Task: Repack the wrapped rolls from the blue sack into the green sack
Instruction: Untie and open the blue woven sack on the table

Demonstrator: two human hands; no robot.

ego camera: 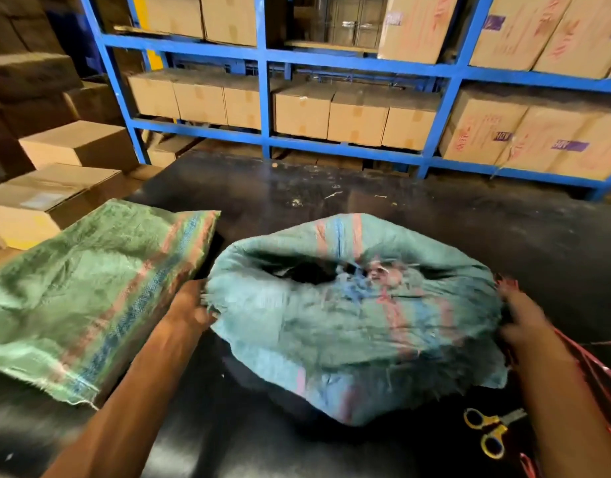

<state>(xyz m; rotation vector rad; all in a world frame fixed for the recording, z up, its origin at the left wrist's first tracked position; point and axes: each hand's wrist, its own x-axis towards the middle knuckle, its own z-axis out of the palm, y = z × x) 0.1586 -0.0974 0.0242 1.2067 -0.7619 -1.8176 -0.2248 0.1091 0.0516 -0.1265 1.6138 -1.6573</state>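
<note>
the soft, floppy blue sack (359, 315), seemingly bulky with rolls, is gripped at its rim between left hand (193, 305) and right hand (519, 315), best handled there; the limp green sack (90, 291) lies left of the left hand.

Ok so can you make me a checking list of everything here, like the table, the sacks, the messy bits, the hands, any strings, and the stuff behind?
Surface: dark table, scuffed, with small scraps on it.
Job's things: blue sack bulging in the middle, mouth partly open; green sack lying flat to its left. Rolls not visible.
Clutter: yellow-handled scissors near the right edge.
Hands: left hand grips the blue sack's left rim; right hand grips its right rim.
Cables: red string trailing by the right arm.
Surroundings: blue shelving full of cardboard boxes; more boxes stacked at left.
</note>
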